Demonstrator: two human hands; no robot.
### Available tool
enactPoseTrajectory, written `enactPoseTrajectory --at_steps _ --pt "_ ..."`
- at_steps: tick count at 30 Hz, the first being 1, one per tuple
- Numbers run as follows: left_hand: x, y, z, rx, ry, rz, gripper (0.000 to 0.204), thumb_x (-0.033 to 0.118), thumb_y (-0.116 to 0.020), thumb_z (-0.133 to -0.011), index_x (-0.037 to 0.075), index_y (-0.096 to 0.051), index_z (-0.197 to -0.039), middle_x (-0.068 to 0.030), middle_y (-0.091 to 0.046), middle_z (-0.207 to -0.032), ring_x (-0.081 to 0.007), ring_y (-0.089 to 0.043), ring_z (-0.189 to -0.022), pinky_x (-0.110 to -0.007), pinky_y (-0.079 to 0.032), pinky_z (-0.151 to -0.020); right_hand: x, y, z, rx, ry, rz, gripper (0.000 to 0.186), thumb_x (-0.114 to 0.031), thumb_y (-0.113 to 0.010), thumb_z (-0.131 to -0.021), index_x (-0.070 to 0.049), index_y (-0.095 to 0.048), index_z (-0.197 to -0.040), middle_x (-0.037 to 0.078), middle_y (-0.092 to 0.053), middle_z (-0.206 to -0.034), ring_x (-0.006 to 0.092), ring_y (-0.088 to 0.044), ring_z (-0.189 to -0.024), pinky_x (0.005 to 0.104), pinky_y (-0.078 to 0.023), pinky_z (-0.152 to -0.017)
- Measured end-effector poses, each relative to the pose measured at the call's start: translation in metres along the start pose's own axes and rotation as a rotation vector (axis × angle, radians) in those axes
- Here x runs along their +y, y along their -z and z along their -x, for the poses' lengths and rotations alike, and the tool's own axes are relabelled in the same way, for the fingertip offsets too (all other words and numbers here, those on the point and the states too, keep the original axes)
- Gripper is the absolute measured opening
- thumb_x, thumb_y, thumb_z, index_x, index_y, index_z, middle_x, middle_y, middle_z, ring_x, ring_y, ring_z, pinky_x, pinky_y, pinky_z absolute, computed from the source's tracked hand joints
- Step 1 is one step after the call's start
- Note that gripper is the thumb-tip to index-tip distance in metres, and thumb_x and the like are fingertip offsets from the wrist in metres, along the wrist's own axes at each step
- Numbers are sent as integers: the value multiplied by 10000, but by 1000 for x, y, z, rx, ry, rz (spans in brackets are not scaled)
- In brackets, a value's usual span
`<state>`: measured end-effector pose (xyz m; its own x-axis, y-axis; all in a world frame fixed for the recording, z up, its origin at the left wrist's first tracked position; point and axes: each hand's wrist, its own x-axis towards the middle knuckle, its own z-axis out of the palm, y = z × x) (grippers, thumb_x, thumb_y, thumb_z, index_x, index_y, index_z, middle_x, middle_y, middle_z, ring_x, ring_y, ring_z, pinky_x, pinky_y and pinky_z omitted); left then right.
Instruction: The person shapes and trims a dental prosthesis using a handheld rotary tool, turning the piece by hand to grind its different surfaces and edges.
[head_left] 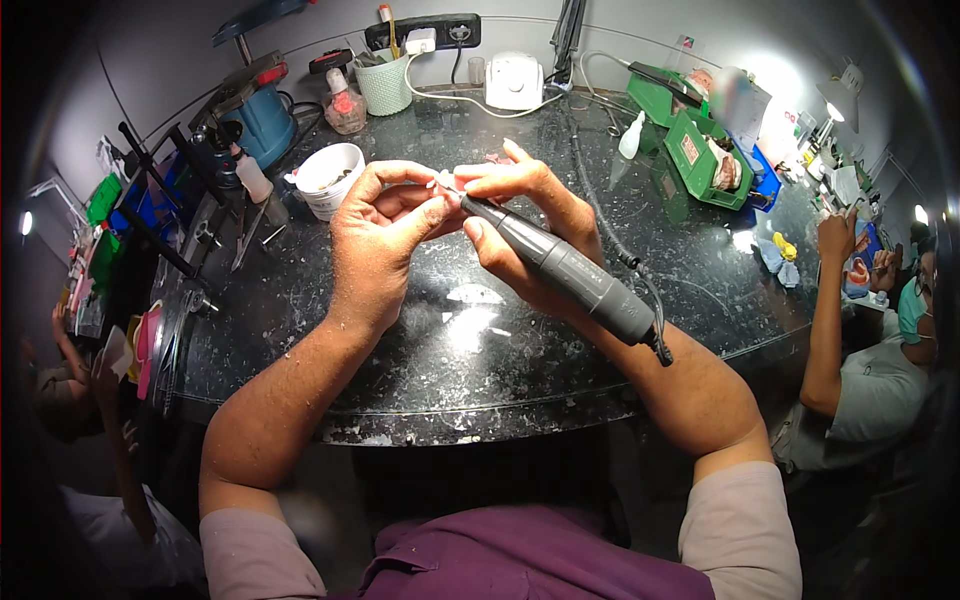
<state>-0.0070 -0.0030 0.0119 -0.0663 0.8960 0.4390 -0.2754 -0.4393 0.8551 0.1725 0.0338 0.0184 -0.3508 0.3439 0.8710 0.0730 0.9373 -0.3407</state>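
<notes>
Above the black, speckled worktop (pixel 470 375), my two hands meet in the middle. My left hand (pixel 370 230) pinches a small pale and pinkish piece (pixel 447 182) between thumb and fingers; it looks like dental work, but the fingers hide most of it. Wrapped round a dark grey rotary handpiece (pixel 570 270), my right hand (pixel 545 205) steadies it at a slant. Its narrow tip points up and left, at or very near the small piece; contact cannot be made out. A black cord leaves the handpiece's rear end beside my right forearm.
A white tub (pixel 328 180) stands beside my left hand. Behind are a glass bottle (pixel 345 105), a pale cup of tools (pixel 384 84) and a white box (pixel 513 82). Green trays (pixel 705 160) with dental models lie at right. A co-worker (pixel 860 370) sits at far right; others are at left.
</notes>
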Motion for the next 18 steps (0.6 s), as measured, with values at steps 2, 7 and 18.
enactPoseTrajectory --at_steps 2,7,18 --pt "0 0 0 8 9 3 184 -49 -632 -910 9 -559 -1068 -136 -686 -994 -198 -698 -946 -356 -602 -872 2 -1 1 2 3 -16 295 -54 -711 -784 -61 -635 -1070 130 -709 -1095 243 -687 -1037 556 -319 -1136" --pt "2 -1 0 0 23 45 178 -34 -644 -907 15 -550 -1051 -137 -693 -987 -198 -700 -935 -357 -600 -873 3 -1 0 11 13 19 291 -50 -714 -777 -71 -634 -1057 117 -714 -1046 257 -669 -1096 618 -230 -1154" --pt "3 -4 -2 11 17 57 186 -12 -668 -904 22 -567 -1057 -147 -700 -1012 -202 -700 -948 -360 -595 -877 8 -5 -2 284 -198 -224 237 -162 -741 -897 -57 -631 -1078 58 -671 -927 113 -636 -856 267 -527 -772"
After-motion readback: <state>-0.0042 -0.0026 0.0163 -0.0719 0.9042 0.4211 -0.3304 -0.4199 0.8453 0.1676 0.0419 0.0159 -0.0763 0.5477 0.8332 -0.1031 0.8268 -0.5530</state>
